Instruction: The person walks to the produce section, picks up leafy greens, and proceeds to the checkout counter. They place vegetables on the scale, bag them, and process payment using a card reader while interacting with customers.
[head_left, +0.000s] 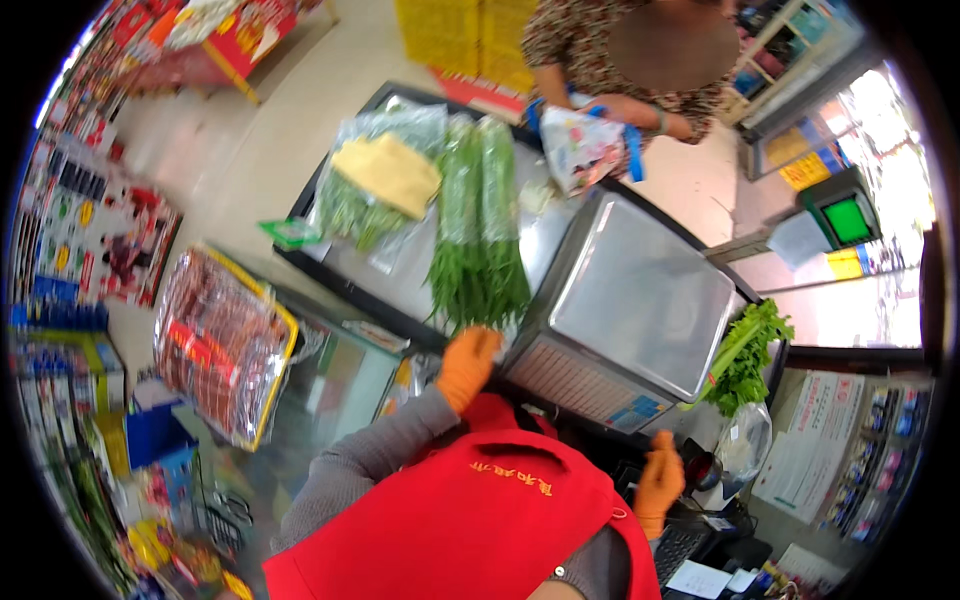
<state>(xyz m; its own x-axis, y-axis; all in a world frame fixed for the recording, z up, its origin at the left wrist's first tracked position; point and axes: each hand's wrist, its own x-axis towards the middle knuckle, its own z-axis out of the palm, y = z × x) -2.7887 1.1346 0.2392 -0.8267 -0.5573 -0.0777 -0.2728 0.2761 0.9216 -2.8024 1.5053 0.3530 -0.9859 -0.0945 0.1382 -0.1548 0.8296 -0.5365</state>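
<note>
My left hand (466, 366), in an orange glove, is at the counter edge, close to the leafy ends of two bundles of long green vegetables (480, 225) in clear plastic; whether it touches them is unclear. My right hand (660, 476), also gloved, is beside the keypad of a weighing scale (645, 292), above dark equipment; I see nothing held in it. The scale's metal pan is bare. Left of the bundles lie bagged greens with a pale yellow sheet or packet (388, 174) on top. Leafy celery (750, 356) lies right of the scale.
Across the counter (341, 274) a person in a patterned top holds a plastic bag (581, 146). A wrapped tray of reddish food (225, 345) sits on the glass case at left. A keyboard (679, 544) is at lower right, and a pole display (847, 217) stands at right.
</note>
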